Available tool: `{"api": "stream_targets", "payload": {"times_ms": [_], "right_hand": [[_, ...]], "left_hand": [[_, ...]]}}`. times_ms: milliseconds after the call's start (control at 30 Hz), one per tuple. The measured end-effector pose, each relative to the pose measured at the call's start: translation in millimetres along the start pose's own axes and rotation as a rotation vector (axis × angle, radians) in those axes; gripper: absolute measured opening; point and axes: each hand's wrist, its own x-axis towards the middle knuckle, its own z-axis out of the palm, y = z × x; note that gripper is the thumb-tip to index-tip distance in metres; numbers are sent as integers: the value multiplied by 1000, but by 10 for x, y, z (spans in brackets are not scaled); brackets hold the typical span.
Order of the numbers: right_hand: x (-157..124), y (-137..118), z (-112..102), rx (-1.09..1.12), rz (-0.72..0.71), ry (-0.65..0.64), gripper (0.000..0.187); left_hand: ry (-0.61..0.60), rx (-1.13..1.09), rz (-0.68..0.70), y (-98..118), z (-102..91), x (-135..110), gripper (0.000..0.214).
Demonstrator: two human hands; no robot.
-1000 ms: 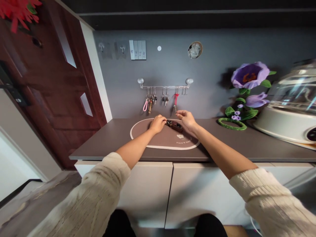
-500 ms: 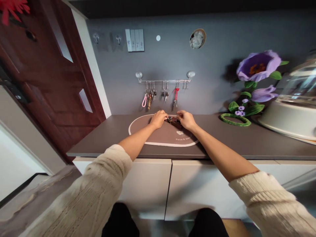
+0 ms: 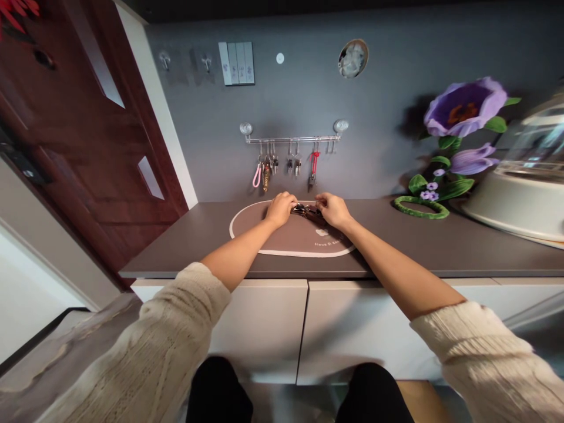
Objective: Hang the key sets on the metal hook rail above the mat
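Observation:
My left hand is low over a brown oval mat with a pale rim, its fingers closed on the near side of a dark bunch of keys with metallic glints. From the other side, my right hand pinches the same bunch, fingertips pressed together. The finer shape of the keys is too small and partly covered by my fingers. Behind the hands, several key sets dangle from a clear hook rail, one of them on a red cord.
Purple plush flowers with a green ring base stand on the right of the grey countertop. Beside them is a white domed appliance. A dark red door is at the left, white cabinet doors below.
The view has tilted slightly, so the wall and rail sit a little higher. Both hands stay at the bunch of keys, whose pieces have shifted slightly between the fingers.

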Motion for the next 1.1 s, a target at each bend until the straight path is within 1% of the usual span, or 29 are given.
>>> {"api": "stream_targets", "payload": {"times_ms": [167,333,433,567,767,1000,1100], "right_hand": [[8,11,1,-95,-27,-18,26],[-3,-20,-20,-142,-22,-39,27],[-19,-31,-25,-137,-44,-35,26],[-29,-29,-5,-76,-84,-25,25],[-38,-80,20,57,-199,31,23],[-59,-166,50,167,-292,87,25],[-51,-160,80,221,-287,86,26]], "left_hand": [[63,-91,-81,0,-53,4,17],[120,-174,-108,41,-109,-6,15],[153,-227,-121,60,-123,-4,14],[204,-325,-119,78,-140,14,12],[238,-522,-157,163,-191,46,10],[241,-721,-146,258,-204,61,11],[234,-780,-150,283,-199,58,12]]}}
